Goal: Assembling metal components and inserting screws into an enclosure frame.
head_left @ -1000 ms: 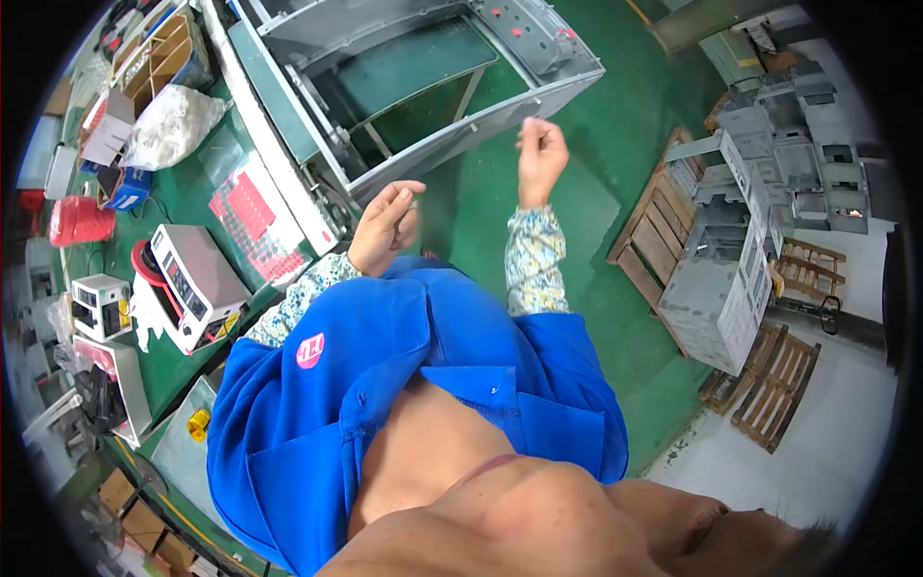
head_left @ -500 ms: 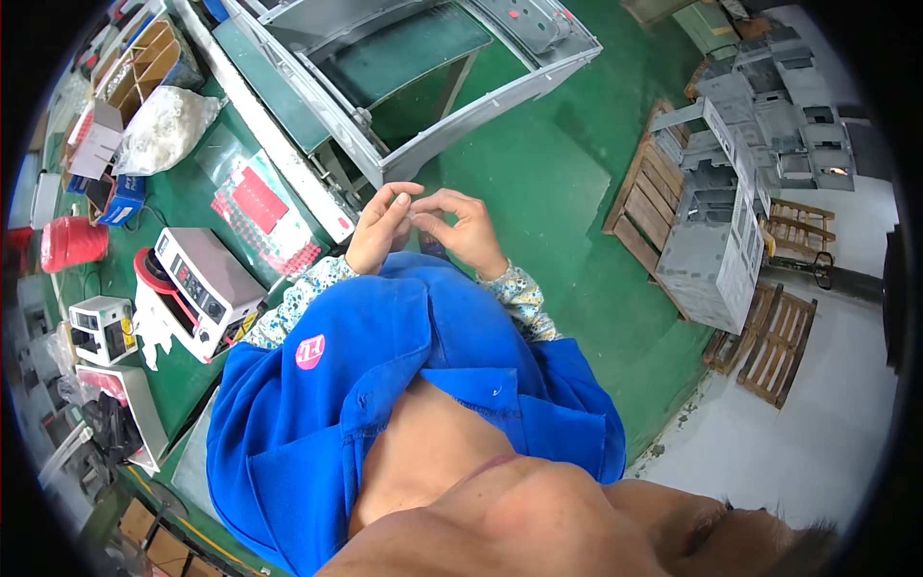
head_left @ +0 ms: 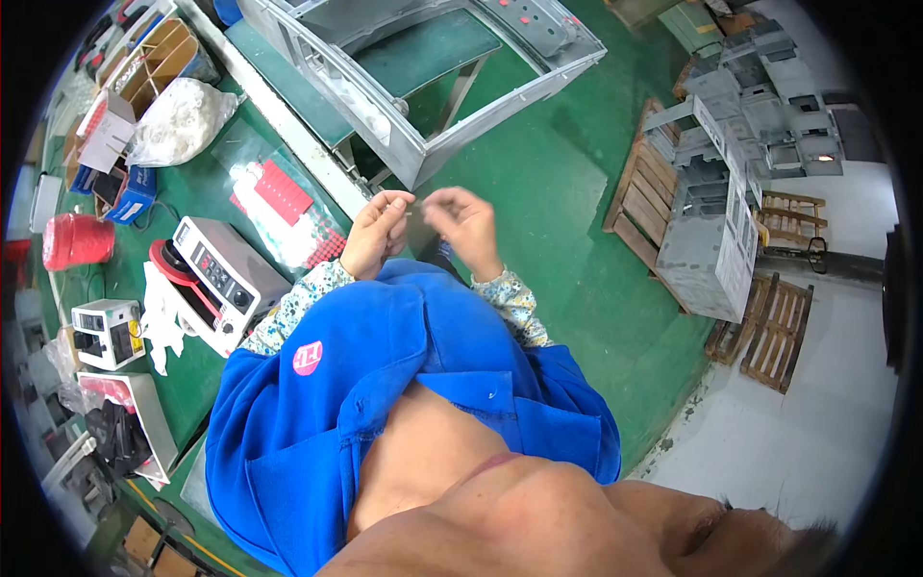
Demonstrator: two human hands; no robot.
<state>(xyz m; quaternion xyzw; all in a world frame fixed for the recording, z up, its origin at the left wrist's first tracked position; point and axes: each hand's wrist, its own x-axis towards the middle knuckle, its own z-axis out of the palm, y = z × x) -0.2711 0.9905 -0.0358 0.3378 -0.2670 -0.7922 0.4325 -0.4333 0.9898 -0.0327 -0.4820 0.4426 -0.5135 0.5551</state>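
Note:
My left hand (head_left: pixel 375 238) is raised in front of my blue apron, thumb and forefinger pinched together. A tiny pale piece seems to show near the fingertips, too small to name. Just to the right is my right hand (head_left: pixel 463 227), its fingers curled in and slightly blurred; what they hold, if anything, is hidden. A narrow gap separates the two hands. Beyond them stands a large grey frame (head_left: pixel 519 98), its near corner a little past my fingertips. Small red dots mark its far panel.
On the green workbench at left lie red sticker sheets (head_left: pixel 279 192), a bag of white material (head_left: pixel 183 123), a control box with knobs (head_left: pixel 231 279) and a red wrapped bundle (head_left: pixel 77 241). A grey cabinet housing (head_left: pixel 707 231) stands on wooden pallets (head_left: pixel 635 192) at right.
My hands have drawn slightly apart; earlier their fingertips met. The whole view has shifted a little, moving the bench and frame to the right.

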